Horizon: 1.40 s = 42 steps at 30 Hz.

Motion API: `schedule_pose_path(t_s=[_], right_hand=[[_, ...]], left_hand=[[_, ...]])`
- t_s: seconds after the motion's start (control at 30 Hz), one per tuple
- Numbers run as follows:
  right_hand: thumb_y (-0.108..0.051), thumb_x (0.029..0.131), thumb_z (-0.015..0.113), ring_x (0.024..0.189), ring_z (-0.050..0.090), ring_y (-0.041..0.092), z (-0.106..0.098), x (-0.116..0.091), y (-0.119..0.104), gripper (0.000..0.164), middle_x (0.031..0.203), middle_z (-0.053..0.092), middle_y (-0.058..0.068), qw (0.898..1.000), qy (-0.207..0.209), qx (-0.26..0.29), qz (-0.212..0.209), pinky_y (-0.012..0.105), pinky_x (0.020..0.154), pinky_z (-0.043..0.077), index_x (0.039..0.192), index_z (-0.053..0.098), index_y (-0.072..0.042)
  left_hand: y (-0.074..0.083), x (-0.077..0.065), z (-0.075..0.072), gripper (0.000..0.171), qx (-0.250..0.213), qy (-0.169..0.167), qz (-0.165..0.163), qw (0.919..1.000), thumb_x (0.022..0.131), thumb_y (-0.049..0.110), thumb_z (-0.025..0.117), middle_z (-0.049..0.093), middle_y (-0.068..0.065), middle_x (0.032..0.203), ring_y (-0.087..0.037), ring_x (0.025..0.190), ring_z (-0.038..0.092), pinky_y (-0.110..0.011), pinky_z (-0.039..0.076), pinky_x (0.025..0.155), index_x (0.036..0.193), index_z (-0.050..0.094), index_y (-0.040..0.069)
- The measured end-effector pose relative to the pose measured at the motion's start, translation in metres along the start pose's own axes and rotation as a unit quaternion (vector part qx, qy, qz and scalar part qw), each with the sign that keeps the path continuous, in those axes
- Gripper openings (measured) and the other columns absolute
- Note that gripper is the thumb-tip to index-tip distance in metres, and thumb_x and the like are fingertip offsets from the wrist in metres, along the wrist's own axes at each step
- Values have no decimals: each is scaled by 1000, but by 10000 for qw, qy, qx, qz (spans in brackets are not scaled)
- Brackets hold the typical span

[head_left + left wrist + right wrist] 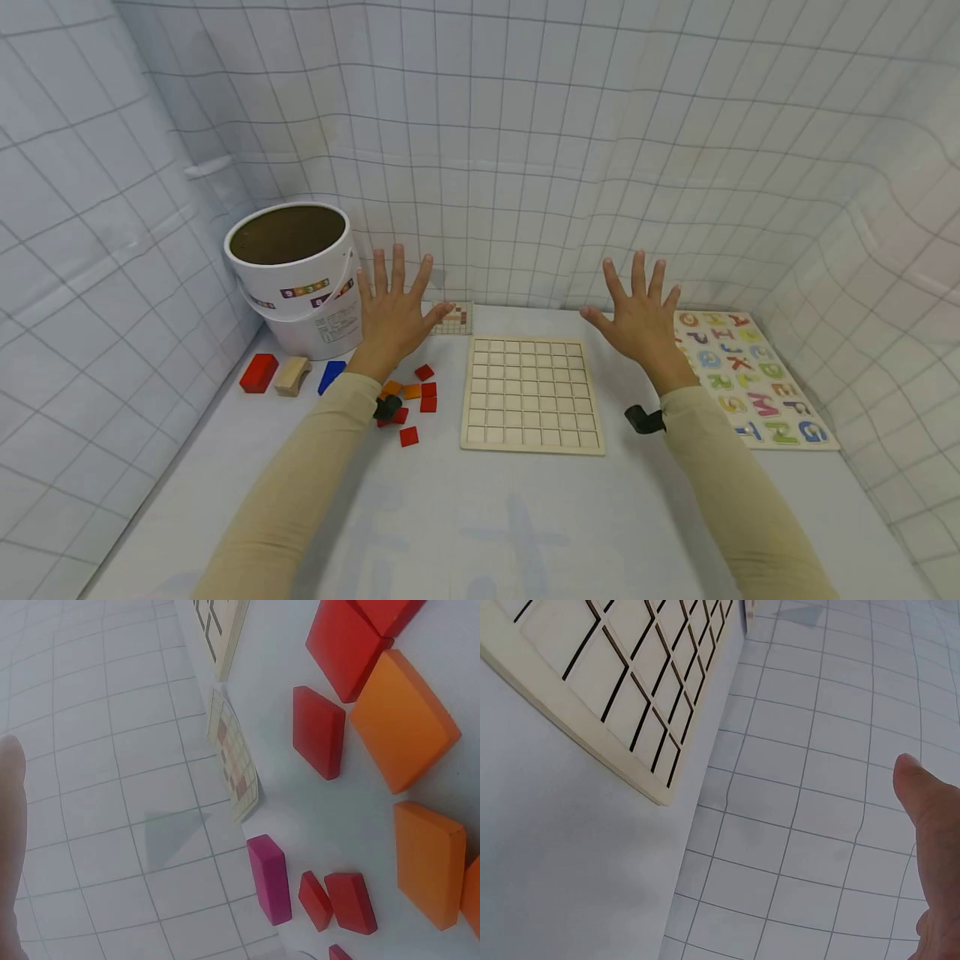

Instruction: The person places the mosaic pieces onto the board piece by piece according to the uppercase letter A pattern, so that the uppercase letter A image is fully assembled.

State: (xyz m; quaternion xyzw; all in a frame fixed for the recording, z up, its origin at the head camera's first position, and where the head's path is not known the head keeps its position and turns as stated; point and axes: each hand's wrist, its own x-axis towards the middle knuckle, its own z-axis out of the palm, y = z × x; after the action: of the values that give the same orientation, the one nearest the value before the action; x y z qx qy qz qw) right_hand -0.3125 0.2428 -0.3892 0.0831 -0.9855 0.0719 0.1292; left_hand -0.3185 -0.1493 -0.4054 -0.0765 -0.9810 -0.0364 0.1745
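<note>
Both hands are held up over the table with fingers spread, and neither holds anything. My left hand is raised above the left side, in front of the white bucket. Below its wrist lie several loose square tiles, among them a red tile and an orange tile. A magenta tile shows in the left wrist view. To the right, my right hand hovers between the wooden grid board and the alphabet board. The grid board lies flat, its square cells bare. Only the thumb shows in the right wrist view.
A white bucket stands at the back left, with a red block, a wooden arch block and a blue block before it. A pattern card lies behind the grid board. The alphabet board lies at the right.
</note>
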Motion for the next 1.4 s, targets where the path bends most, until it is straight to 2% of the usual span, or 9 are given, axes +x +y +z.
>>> schedule_pose_path(t_s=[0.23,0.33,0.53,0.67,0.8,0.87,1.03,1.17,1.4], right_hand=[[-79,94,36,149,-28,43,4,-3,3,93,168,-17,18,9999,-42,160,-25,79,110,-6,164,-4,-33],[-74,97,41,151,-21,47,6,-8,6,92,169,-11,20,9992,-175,361,-79,79,111,-3,165,-1,-29],[-47,102,58,153,4,51,20,-29,13,77,165,22,25,9866,-829,1390,-198,74,114,13,160,29,-6],[-37,100,64,152,12,49,40,-53,15,67,161,33,25,9621,-1507,2273,10,68,117,18,153,43,-2],[-35,96,71,151,21,47,56,-75,13,66,158,40,24,9418,-1889,2766,297,63,118,22,149,48,-3],[-32,93,74,148,30,47,62,-82,10,64,152,46,25,9414,-1836,2810,326,61,117,26,145,53,0],[-21,88,79,114,60,40,66,-86,1,55,129,62,24,9514,-1442,2713,213,51,93,51,134,62,4],[-17,87,80,90,56,26,66,-84,-4,54,117,60,18,9506,-1575,2669,169,35,71,47,134,63,3],[-11,89,79,89,51,24,64,-82,-8,53,115,55,18,9478,-1828,2608,154,33,71,44,135,61,6]], left_hand=[[-4,-3,2,88,-98,22,-54,9999,97,75,38,-11,-16,170,-36,152,-27,-63,-13,119,165,1,33],[-8,-6,2,88,-224,12,-54,9997,97,73,41,-9,-16,170,-39,154,-21,-63,-10,120,165,2,32],[-20,-24,1,74,-1306,-72,-182,9912,103,49,54,31,-19,164,-43,150,28,-62,26,118,164,23,21],[-32,-41,-2,55,-2764,-361,-758,9574,104,32,58,59,-20,140,-40,125,58,-55,51,99,153,45,12],[-45,-52,0,46,-3696,-1002,-1316,9144,104,28,58,63,-20,129,-37,113,62,-48,56,91,144,55,6],[-51,-55,4,44,-3738,-1325,-1412,9071,104,26,58,63,-21,128,-36,110,61,-46,56,92,142,57,4],[-62,-59,16,43,-3225,-1977,-1446,9143,102,20,61,62,-23,125,-35,106,59,-45,54,93,140,57,0],[-66,-59,23,44,-2963,-2220,-1475,9171,99,19,63,62,-22,124,-36,108,58,-46,53,94,138,58,-1],[-68,-54,32,36,-2834,-2320,-1398,9200,98,16,67,63,-22,121,-36,106,57,-47,53,96,128,63,-3]])
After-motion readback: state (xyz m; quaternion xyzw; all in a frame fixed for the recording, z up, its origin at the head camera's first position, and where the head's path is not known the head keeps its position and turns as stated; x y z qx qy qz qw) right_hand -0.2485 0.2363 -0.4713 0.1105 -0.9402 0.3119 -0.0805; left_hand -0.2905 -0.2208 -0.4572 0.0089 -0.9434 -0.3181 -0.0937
